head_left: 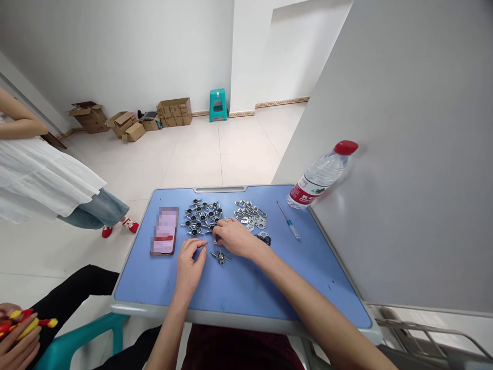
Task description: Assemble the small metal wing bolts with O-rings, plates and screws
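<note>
A silver fitting (221, 257) lay on our blue worktop (246, 290) near our left hand (190, 263), which curved open, and our right hand (234, 237); whether that one gripped anything, we could not tell. Farther out we had black-capped fittings (198, 209), a phone (168, 226) and a bottle (316, 177). Beyond, the pale tiled floor (196, 159) held cardboard boxes (175, 112) and a teal stool (217, 95) by the wall (173, 51).

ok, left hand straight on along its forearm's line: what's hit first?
Probably the near edge of the black-centred parts, just beyond the left hand. Height above the table is unclear, so it might pass over them.
</note>
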A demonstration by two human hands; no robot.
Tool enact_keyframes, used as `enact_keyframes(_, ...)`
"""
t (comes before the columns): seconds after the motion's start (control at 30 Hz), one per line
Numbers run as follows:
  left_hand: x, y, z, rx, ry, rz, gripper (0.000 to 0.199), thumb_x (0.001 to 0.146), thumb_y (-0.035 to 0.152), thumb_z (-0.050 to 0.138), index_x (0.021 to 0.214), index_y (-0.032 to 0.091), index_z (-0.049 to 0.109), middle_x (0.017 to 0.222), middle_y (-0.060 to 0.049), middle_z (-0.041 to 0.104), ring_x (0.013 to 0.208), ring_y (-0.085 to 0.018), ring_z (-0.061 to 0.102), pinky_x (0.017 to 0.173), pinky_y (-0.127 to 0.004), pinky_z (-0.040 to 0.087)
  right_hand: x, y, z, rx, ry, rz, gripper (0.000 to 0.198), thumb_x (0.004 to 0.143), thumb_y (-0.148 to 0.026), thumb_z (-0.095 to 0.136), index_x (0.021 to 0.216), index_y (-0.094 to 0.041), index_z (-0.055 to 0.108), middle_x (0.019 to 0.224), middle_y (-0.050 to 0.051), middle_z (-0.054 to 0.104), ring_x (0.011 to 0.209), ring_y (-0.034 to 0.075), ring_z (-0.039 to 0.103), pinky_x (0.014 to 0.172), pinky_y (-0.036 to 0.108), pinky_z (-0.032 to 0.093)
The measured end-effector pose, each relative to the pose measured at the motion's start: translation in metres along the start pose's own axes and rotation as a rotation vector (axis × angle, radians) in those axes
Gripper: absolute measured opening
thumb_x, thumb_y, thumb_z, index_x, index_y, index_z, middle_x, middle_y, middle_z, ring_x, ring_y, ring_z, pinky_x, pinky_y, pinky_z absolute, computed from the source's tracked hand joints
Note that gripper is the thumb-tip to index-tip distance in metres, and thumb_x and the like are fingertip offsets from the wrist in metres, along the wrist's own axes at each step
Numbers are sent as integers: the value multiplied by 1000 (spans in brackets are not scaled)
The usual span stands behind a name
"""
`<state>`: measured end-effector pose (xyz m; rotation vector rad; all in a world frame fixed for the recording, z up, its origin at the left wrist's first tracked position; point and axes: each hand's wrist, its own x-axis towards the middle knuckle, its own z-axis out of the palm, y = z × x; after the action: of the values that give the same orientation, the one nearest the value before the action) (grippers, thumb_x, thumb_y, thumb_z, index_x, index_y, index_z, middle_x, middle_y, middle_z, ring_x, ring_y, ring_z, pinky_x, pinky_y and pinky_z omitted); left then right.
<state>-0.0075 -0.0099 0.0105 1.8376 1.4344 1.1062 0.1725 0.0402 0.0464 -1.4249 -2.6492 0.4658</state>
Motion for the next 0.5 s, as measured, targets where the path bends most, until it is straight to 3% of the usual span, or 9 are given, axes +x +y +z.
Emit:
enact_keyframes(0.23, 16, 1, -3, -36, 35, -10, 16, 86, 23, 54, 92, 20, 69, 96, -6, 66, 96, -21, 61, 87, -35, 48, 0, 5, 4, 149, 87, 34, 12, 81, -5, 67, 86, -16, 65, 88, 7, 69, 87, 21, 65, 77, 30, 42)
enact_keyframes(0.37, 28, 7, -4, -44, 24, -12, 18, 89, 29, 55, 96, 20, 68, 94, -5, 66, 85, -19, 60, 78, -31, 48, -6, 9, -3, 279, 202, 104, 15, 89, -6, 54, 90, -17, 65, 87, 4, 70, 80, 16, 65, 71, 25, 47)
enact_keyframes(0.5, 33, 15, 0, -37, -70, 28, 22, 91, 36, 52, 85, 19, 67, 81, -3, 64, 73, -17, 56, 67, -27, 44, -17, 7, -1, 724, 316, 146, 16, 88, -13, 52, 89, -19, 67, 72, -1, 68, 63, 13, 65, 62, 25, 52)
